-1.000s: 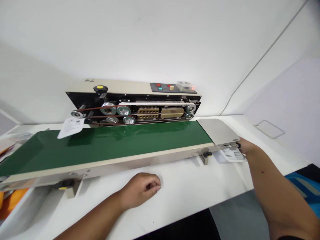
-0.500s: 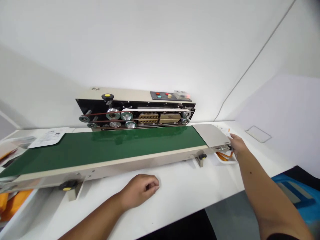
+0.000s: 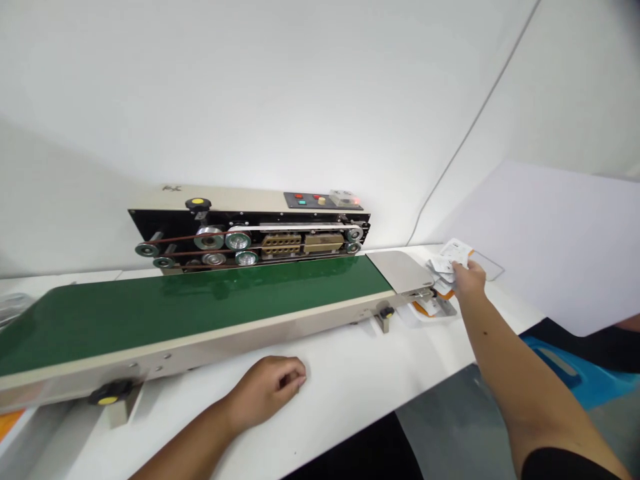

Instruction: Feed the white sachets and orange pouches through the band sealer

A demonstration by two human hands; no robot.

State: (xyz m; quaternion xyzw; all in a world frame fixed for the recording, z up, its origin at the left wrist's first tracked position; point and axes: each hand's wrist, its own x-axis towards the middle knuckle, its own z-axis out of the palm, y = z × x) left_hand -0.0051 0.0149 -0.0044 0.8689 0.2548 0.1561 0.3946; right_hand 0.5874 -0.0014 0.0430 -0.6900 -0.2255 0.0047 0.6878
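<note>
My right hand (image 3: 469, 277) grips several flat white pouches (image 3: 454, 253) with printing and orange edges, fanned out past the belt's right end. Below them a white bin (image 3: 450, 310) holds more orange and white pouches, partly hidden under the conveyor. My left hand (image 3: 273, 389) rests on the white table in front of the machine, its fingers curled in toward the thumb and nothing visible in them. Behind it stands a band sealing machine (image 3: 250, 223) with rollers, belts and a lit display. Its green conveyor belt (image 3: 200, 307) bears nothing in view.
A grey metal plate (image 3: 400, 272) extends the belt's right end. Black knobs (image 3: 111, 393) stick out along the conveyor's front. Clear plastic (image 3: 13, 305) lies at the far left. A large white panel (image 3: 560, 247) stands at the right, above a blue object (image 3: 580, 370).
My right hand has risen from beside the bin with the pouches in it. The printed pouch at the belt's left end is out of sight. The view has shifted right; my left hand stays put.
</note>
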